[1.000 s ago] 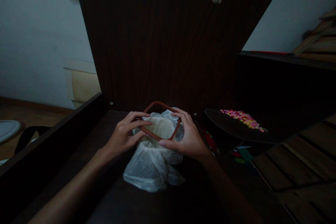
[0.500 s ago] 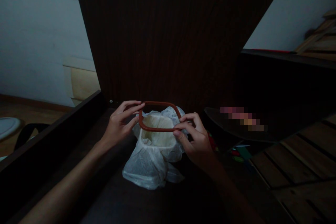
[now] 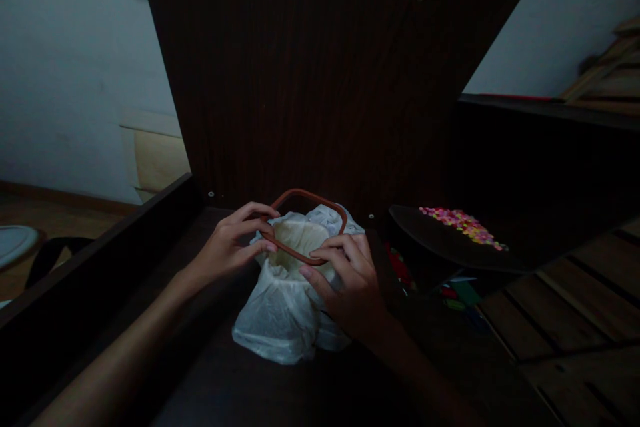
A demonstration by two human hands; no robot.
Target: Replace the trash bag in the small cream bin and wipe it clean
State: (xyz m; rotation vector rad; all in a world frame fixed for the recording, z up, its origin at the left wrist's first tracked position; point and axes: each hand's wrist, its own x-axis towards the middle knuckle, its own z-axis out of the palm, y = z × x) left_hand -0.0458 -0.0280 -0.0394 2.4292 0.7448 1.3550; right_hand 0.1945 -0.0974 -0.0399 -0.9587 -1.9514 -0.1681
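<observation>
1. Above the mouth of the white bag [image 3: 277,323], grips the brown rounded frame [image 3: 300,193] at its left corner with the left hand [image 3: 233,240], laying fingers over the edge and thumb against the near side.
2. With the right hand [image 3: 353,273], grasps the same frame at its near right corner, curling fingers over the top and holding the thumb just under the near edge; cannot tell if pressed against it.
3. Holds the frame turned cornerwise over the pale opening [image 3: 300,238], just in front of the dark upright panel [image 3: 320,80]; cannot tell whether touching the bag.
4. Has the bag draped outward around that opening, spilling in crumpled folds onto the dark tabletop [image 3: 215,367].
5. To the right, has small pink and yellow pieces [image 3: 463,225] heaped on a dark curved ledge [image 3: 435,240], near red and green items [image 3: 467,293] too dim to make out.
6. Farther out, has wooden slats [image 3: 575,300] at right, and a low side board [image 3: 100,253] and pale wall [image 3: 75,67] at left.
</observation>
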